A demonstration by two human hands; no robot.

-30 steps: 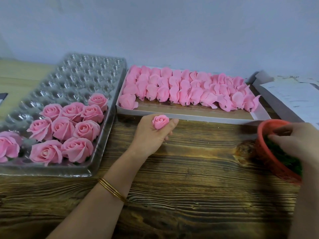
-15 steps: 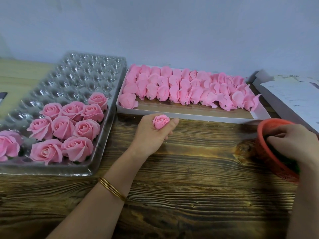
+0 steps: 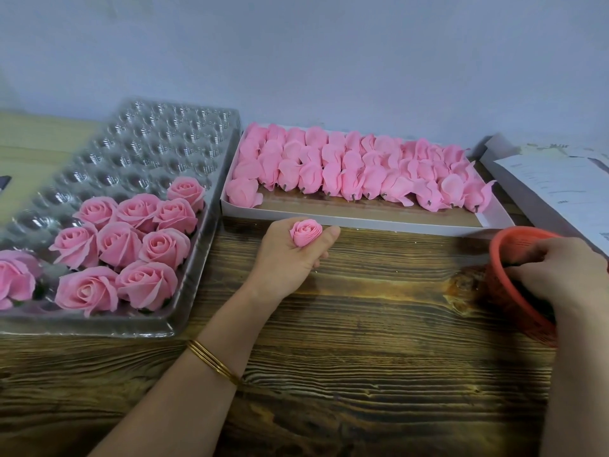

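Holding a small pink rosebud (image 3: 306,233) upright, your left hand (image 3: 288,262) rests on the wooden table (image 3: 379,324) just in front of the white box (image 3: 362,222). Your thumb and curled fingers close around the bud's base, and its petals face up. Your right hand (image 3: 560,275) dips over the rim of the red basket (image 3: 514,301) at the right edge of the table, with the fingers bent down into it. Whether they have hold of anything inside cannot be told from this view. The white box carries rows of pink flower heads (image 3: 356,169) lying on their sides, with their stubs toward you. To your left, the clear plastic tray (image 3: 158,143) holds opened pink roses (image 3: 131,245) seated in its near cups. Gold bangles (image 3: 214,362) circle your left wrist. Papers (image 3: 553,189) lie beyond the basket, at the far right.
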